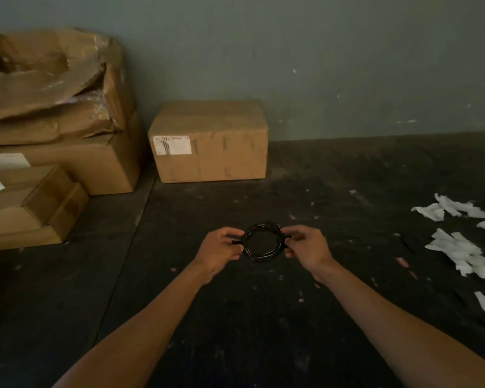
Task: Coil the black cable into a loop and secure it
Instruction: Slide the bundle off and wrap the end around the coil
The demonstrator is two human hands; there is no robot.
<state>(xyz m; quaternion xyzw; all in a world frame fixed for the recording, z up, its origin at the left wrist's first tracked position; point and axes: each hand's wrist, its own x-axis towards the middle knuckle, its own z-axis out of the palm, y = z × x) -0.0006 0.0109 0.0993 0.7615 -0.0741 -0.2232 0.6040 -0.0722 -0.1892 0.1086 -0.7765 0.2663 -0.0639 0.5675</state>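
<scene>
Holding a black cable point(261, 242) wound into a round loop, out in front at arm's length, above a dark floor point(263, 317). Loop face turned up toward the camera, opening clear through to the floor; several turns lying together, glints of light along the strands. No real long axis to the ring itself, but two short dark ends sticking out sideways, one to each side, making a left-to-right line.

Left hand point(221, 249) pinching the left side of the loop, thumb and fingers closed on the cable there. Right hand point(305, 247) gripping the right side likewise, fingertips clamped on the strand and its protruding end. Both forearms bare, reaching in from the bottom corners.

Floor dark, scuffed, flecked with pale scraps; a straight seam running up its left part. Torn white paper pieces point(459, 250) scattered at the right. Dull grey-green wall point(347, 65) behind.

Closed cardboard box point(210, 141) against the wall, white label on its front; contents unseen. Stack of cardboard boxes point(59, 141) at the left, the top one crushed and torn open, inside impossible to make out.
</scene>
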